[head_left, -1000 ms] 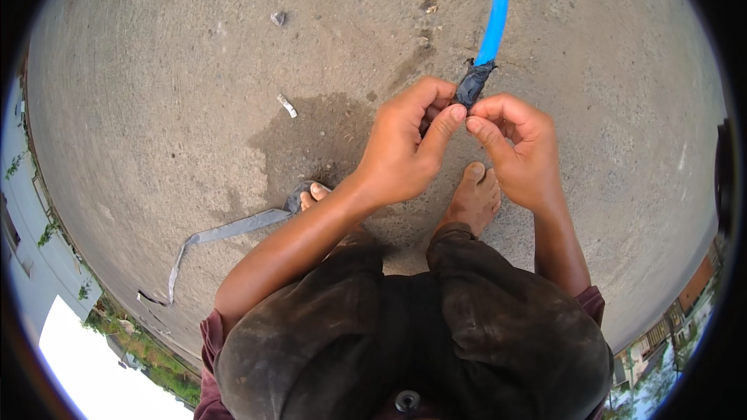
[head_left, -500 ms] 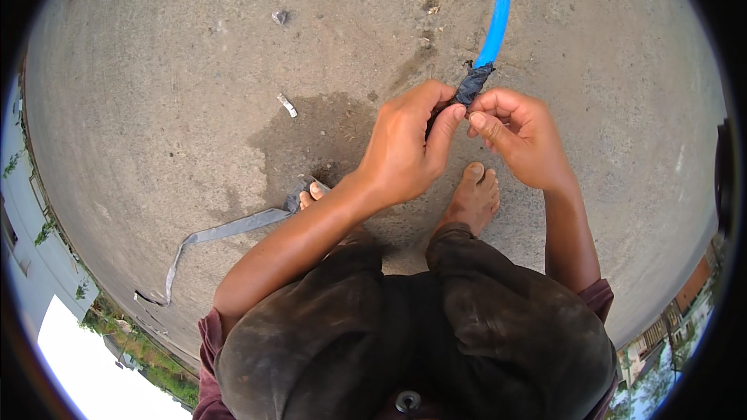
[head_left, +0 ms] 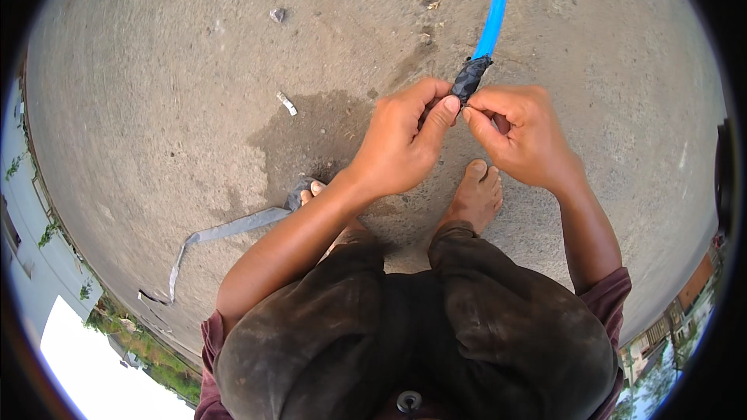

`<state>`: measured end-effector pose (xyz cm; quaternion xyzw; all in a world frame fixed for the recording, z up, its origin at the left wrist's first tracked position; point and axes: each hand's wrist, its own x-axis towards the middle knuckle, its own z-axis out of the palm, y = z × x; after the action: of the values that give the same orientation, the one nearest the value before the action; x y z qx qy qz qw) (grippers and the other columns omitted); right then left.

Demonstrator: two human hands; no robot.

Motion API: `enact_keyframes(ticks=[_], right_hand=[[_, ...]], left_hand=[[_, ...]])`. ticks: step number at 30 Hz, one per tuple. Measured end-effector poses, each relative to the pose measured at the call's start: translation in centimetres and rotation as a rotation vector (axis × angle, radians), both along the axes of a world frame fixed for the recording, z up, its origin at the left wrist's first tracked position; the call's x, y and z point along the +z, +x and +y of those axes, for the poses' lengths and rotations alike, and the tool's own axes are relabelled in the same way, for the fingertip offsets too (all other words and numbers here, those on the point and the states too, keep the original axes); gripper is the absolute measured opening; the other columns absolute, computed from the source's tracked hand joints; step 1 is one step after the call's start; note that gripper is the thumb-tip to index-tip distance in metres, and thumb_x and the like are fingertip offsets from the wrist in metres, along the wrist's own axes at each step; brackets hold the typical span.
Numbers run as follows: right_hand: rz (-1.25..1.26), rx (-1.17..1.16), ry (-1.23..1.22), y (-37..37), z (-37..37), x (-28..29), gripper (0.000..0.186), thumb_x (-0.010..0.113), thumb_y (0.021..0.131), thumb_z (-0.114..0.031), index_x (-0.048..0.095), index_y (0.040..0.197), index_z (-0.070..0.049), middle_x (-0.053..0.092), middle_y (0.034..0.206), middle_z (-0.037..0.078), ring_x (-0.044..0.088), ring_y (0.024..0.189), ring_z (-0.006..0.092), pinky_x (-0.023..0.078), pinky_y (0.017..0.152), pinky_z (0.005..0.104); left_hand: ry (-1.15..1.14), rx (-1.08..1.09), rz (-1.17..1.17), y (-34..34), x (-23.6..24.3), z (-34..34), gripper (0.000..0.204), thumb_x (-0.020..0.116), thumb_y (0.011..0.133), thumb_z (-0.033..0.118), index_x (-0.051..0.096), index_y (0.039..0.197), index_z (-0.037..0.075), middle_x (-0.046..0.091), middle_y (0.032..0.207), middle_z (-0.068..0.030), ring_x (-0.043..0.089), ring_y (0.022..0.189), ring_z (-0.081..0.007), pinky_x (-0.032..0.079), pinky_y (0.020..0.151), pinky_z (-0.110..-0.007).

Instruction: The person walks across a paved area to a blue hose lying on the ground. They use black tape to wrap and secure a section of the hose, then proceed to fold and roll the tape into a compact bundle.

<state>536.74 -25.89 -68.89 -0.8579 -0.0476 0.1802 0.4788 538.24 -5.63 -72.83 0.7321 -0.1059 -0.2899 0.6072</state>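
So the left hand [head_left: 405, 138] is gripping the bottom end of the black wrapping [head_left: 471, 78], thumb on the near side, with the rest of the fingers mostly hiding behind. The right hand [head_left: 527, 137] is hovering at that same end from the other side, thumb and forefinger tips sitting really close together. Can't tell if that grip is actually pinching a bit of wrap or just resting against it.

The wrapping is sitting on the end of a blue hose [head_left: 493, 12], above the gap between the person's bare feet. Its long axis is pointing away from the body and leaning a little right, and the hose is carrying on that way out of the top of the view. From both grips, then, the wrapped piece is lying forward. Left is the nearer hand, since it's clearly holding on.

A grey strip [head_left: 233, 227] is lying on the concrete ground [head_left: 638, 109] by the left foot.
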Motion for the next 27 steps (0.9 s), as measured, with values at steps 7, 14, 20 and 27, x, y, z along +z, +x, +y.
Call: enact_keyframes(ticks=[7,14,20,27], right_hand=[[0.452,-0.673,0.658,1.8,-1.0,-4.2,0.051,0.055,0.105,-0.049,0.066,0.105,0.001,0.068,0.085,0.01,0.061,0.072,0.0162,0.051,0.061,0.0304],[0.545,-0.988,1.136,6.6,1.8,-4.8,0.039,0.047,0.109,-0.04,0.054,0.105,-0.003,0.051,0.072,0.003,0.05,0.063,0.0139,0.043,0.056,0.0285],[0.47,-1.075,1.06,10.0,1.7,-5.1,0.031,0.047,0.108,-0.034,0.048,0.095,-0.005,0.042,0.064,0.0,0.036,0.05,0.0109,0.031,0.046,0.0304],[0.425,-1.084,0.899,12.9,2.1,-5.0,0.031,0.051,0.107,-0.035,0.049,0.095,-0.006,0.04,0.059,-0.002,0.034,0.044,0.0093,0.028,0.042,0.0295]], left_hand=[[-0.045,-0.001,0.538,1.8,1.9,0.3,0.035,0.049,0.111,0.036,0.065,0.114,0.005,0.057,0.068,0.0017,0.048,0.057,-0.0047,0.04,0.054,-0.022],[-0.022,-0.024,0.347,-0.2,0.3,-0.6,0.038,0.045,0.112,0.039,0.058,0.1,0.006,0.04,0.064,0.0065,0.036,0.054,-0.0038,0.032,0.049,-0.023],[0.02,0.046,0.247,0.3,0.7,-1.6,0.04,0.044,0.112,0.04,0.055,0.094,0.007,0.038,0.065,0.0064,0.035,0.055,-0.0039,0.031,0.049,-0.025],[0.054,0.096,0.308,0.9,0.7,-1.9,0.042,0.046,0.111,0.044,0.051,0.088,0.008,0.041,0.064,0.0054,0.038,0.054,-0.0052,0.034,0.048,-0.025]])
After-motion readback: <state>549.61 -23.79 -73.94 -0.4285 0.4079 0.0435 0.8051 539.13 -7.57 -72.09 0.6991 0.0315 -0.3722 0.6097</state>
